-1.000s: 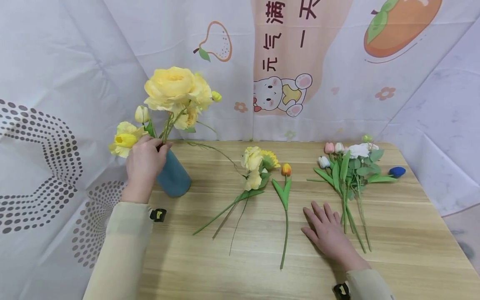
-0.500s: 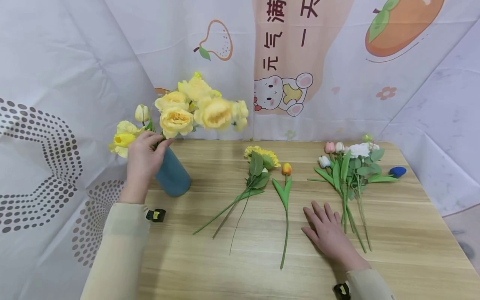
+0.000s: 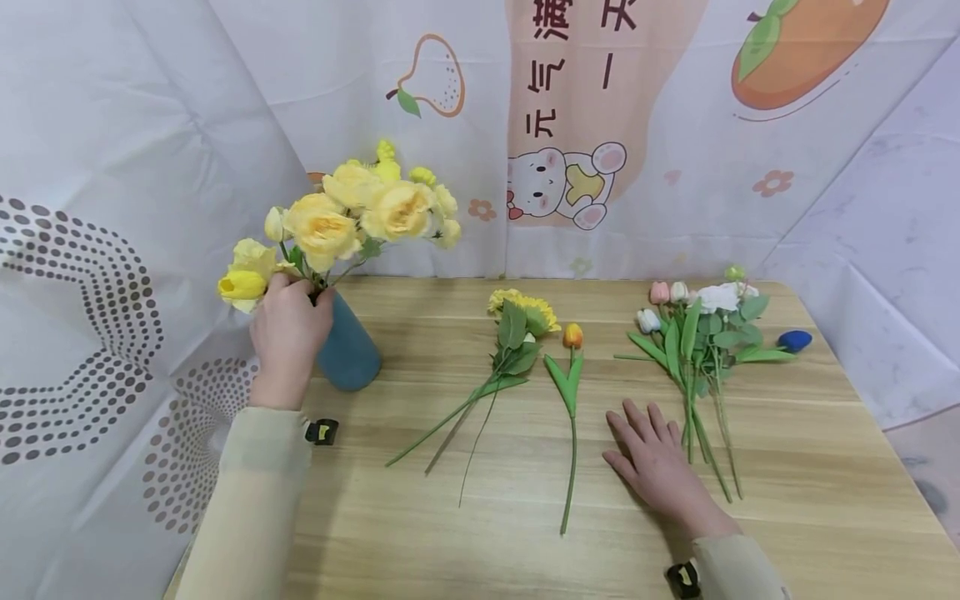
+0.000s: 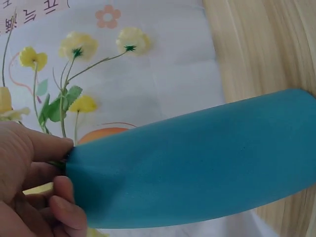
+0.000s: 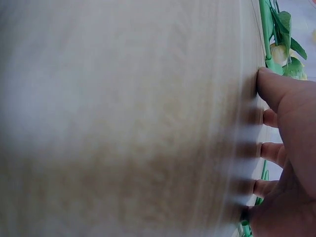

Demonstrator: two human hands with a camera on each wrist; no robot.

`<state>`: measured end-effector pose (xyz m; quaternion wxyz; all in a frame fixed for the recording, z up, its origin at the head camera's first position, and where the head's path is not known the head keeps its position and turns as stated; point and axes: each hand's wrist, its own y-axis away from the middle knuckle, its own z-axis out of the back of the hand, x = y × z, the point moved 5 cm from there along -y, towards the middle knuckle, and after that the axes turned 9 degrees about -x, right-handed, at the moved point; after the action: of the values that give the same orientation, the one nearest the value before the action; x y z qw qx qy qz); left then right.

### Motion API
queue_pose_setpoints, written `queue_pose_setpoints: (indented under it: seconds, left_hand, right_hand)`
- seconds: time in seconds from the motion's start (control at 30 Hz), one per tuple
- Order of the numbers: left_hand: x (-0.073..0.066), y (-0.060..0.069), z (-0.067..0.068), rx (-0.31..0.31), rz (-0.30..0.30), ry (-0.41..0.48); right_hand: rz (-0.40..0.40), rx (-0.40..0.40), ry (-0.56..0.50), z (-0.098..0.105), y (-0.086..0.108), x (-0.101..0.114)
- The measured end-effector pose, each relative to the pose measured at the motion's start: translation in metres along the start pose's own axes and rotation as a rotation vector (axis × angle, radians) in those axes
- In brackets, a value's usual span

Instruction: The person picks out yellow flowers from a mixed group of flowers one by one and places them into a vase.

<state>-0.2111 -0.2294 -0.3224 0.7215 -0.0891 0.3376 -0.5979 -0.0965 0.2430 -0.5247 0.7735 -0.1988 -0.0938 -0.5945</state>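
The fingers [image 4: 69, 210] of the left hand [image 3: 288, 333] pinched the stems of yellow flowers [image 3: 322, 229]; those of the right hand [image 3: 660, 471] lay spread, released, on the desk [image 3: 450, 550]. The blue vase [image 3: 348, 350] stood far left, those flowers rising from its mouth. A mixed bunch [image 3: 688, 342] lay far right, a leafy yellow bunch [image 3: 513, 325] between, an orange tulip [image 3: 572, 402] just beside that.

The left hand [image 3: 291, 333] is at the mouth of the vase [image 3: 348, 350] on the surface [image 3: 465, 558]; beyond it, standing flowers [image 3: 397, 210] seem rooted in the vase, the rim being hidden. Left of the right hand [image 3: 656, 458] lies a tulip [image 3: 572, 404], then loose flowers [image 3: 513, 325]; beyond and rightward, a bundle [image 3: 688, 342].
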Motion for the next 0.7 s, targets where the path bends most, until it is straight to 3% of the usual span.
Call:
queue_pose_setpoints:
  seconds: [0.13,0.3,0.43,0.53,0.7]
  left_hand:
    - [0.000,0.008,0.001,-0.008,0.024,0.026]
    - [-0.002,0.025,0.002,-0.142,0.026,0.098]
    - [-0.007,0.044,-0.002,-0.228,-0.012,0.125]
    - [-0.016,0.059,-0.013,-0.194,-0.101,0.111]
    - [-0.038,0.082,-0.046,-0.001,-0.277,0.088]
  right_hand:
    - [0.001,0.002,0.000,0.000,0.000,0.000]
    - [0.002,0.000,0.005,0.001,0.000,0.001]
    - [-0.004,0.007,0.001,0.001,0.000,0.001]
    - [-0.007,0.014,0.002,0.000,-0.001,0.001]
    - [-0.009,0.022,0.009,0.000,-0.001,0.000]
